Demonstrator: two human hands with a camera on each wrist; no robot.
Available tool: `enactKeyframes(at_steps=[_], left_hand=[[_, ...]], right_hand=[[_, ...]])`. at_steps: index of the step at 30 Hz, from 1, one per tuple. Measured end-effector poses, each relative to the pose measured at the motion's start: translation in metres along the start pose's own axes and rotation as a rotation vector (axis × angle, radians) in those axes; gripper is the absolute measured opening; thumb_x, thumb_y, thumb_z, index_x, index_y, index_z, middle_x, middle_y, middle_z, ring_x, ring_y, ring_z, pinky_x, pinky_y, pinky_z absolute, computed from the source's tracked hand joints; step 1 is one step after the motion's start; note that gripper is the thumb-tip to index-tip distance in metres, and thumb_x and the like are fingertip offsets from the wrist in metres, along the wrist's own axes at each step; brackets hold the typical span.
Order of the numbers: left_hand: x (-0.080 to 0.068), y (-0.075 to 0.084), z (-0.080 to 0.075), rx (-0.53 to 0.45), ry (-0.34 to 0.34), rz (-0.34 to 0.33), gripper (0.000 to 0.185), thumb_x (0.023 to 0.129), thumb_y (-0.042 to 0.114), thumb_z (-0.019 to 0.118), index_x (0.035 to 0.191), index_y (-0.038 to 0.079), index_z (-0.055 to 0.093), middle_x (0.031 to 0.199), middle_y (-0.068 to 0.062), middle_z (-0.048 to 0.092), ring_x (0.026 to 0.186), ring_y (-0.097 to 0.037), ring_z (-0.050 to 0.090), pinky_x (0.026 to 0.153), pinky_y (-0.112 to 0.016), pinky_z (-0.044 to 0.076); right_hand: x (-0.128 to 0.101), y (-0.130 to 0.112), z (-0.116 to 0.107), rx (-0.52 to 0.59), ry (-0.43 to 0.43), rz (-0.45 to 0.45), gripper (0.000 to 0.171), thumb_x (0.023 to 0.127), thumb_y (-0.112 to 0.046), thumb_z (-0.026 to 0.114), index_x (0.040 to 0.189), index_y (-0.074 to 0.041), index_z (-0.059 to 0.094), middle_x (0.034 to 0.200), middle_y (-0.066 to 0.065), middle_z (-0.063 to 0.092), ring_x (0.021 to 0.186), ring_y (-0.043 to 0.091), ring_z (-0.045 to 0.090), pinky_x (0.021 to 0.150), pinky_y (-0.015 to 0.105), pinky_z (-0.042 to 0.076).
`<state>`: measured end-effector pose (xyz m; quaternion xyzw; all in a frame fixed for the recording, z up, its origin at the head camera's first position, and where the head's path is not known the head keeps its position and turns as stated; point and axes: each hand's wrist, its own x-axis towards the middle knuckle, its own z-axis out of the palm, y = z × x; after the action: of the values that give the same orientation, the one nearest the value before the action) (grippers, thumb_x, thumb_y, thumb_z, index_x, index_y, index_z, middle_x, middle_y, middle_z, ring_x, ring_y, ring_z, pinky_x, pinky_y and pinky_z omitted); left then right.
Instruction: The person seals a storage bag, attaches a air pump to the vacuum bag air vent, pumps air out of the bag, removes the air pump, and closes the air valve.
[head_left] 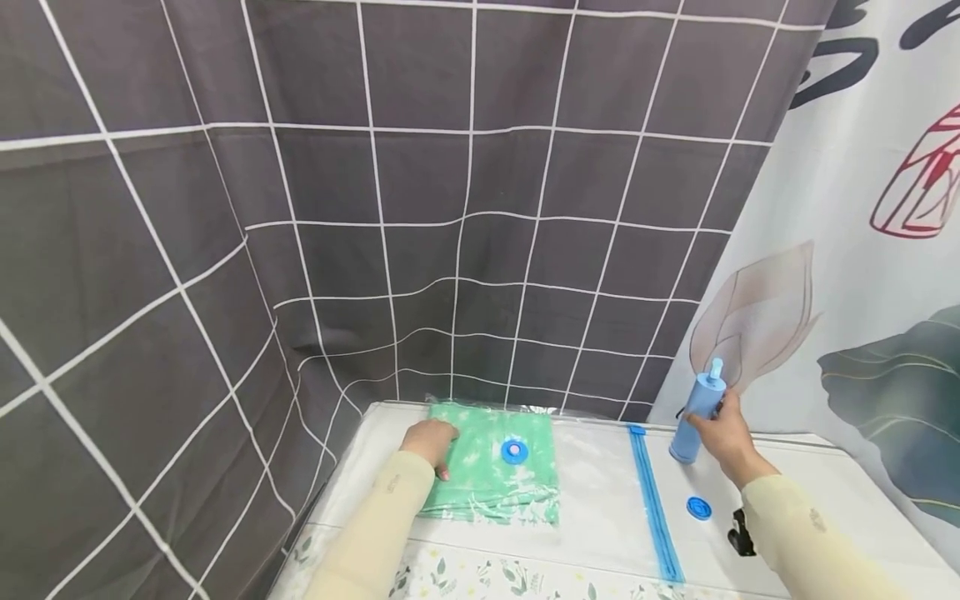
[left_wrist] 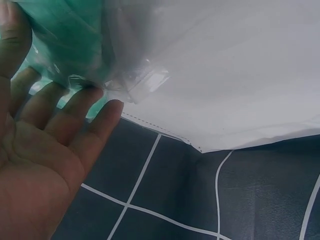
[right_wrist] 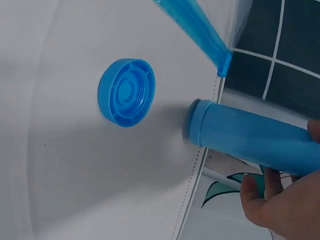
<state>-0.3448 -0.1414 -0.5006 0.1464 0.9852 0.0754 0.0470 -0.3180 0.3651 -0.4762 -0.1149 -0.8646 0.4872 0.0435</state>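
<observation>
Left hand [head_left: 431, 442]: fingers straight, resting flat on the bag's left end, over the green cloth [head_left: 491, 471]; it grips nothing.
Right hand [head_left: 723, 437]: fingers curled round the pump [head_left: 697, 417], held upright with its base on the tabletop [head_left: 795, 475].
Bag [head_left: 600, 492]: clear, flat on the tabletop, blue valve [head_left: 514, 452] on top, blue seal strip [head_left: 652, 508] near its right end.
Cap [head_left: 699, 507]: loose, right of the strip, near the pump's base.
</observation>
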Motion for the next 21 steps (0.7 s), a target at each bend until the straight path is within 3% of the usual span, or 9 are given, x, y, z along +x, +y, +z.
enactKeyframes(at_steps=[4, 8, 14, 16, 21], left_hand=[[-0.001, 0.000, -0.003, 0.002, -0.002, -0.014, 0.086, 0.061, 0.024, 0.101, 0.143, 0.011, 0.078, 0.149, -0.013, 0.078, 0.144, -0.040, 0.070, 0.123, -0.057, 0.059], [-0.002, 0.000, -0.002, -0.012, 0.009, -0.007, 0.087, 0.059, 0.025, 0.101, 0.142, 0.011, 0.079, 0.147, -0.013, 0.079, 0.142, -0.041, 0.071, 0.123, -0.058, 0.059], [0.011, -0.008, 0.002, 0.025, 0.019, -0.008, 0.090, 0.056, 0.028, 0.104, 0.141, 0.012, 0.080, 0.145, -0.012, 0.080, 0.137, -0.039, 0.074, 0.118, -0.056, 0.062], [0.022, -0.015, 0.010, 0.043, 0.019, 0.004, 0.093, 0.054, 0.030, 0.105, 0.141, 0.014, 0.080, 0.144, -0.011, 0.081, 0.136, -0.039, 0.075, 0.116, -0.058, 0.063], [0.058, -0.042, 0.057, 0.049, 0.027, 0.049, 0.100, 0.048, 0.039, 0.104, 0.144, 0.021, 0.079, 0.145, -0.009, 0.081, 0.135, -0.040, 0.075, 0.112, -0.062, 0.064]], right_hand=[[-0.001, -0.002, 0.001, -0.060, -0.006, -0.011, 0.090, 0.116, -0.015, 0.054, 0.175, 0.011, -0.009, 0.179, 0.047, -0.002, 0.166, 0.073, 0.010, 0.135, 0.082, 0.021], [-0.001, -0.020, 0.007, -0.093, -0.017, -0.089, 0.087, 0.115, -0.019, 0.062, 0.174, 0.014, 0.007, 0.177, 0.049, 0.017, 0.162, 0.072, 0.027, 0.132, 0.080, 0.033], [-0.009, -0.069, 0.051, -0.035, -0.123, -0.232, 0.083, 0.112, -0.029, 0.074, 0.170, 0.010, 0.030, 0.172, 0.041, 0.043, 0.155, 0.061, 0.052, 0.129, 0.071, 0.048], [-0.014, -0.086, 0.074, -0.009, -0.152, -0.272, 0.079, 0.110, -0.027, 0.078, 0.167, 0.008, 0.037, 0.166, 0.039, 0.052, 0.150, 0.057, 0.060, 0.125, 0.067, 0.053], [-0.028, -0.116, 0.129, 0.053, -0.210, -0.334, 0.073, 0.106, -0.017, 0.082, 0.164, 0.007, 0.046, 0.155, 0.036, 0.066, 0.139, 0.050, 0.072, 0.115, 0.056, 0.065]])
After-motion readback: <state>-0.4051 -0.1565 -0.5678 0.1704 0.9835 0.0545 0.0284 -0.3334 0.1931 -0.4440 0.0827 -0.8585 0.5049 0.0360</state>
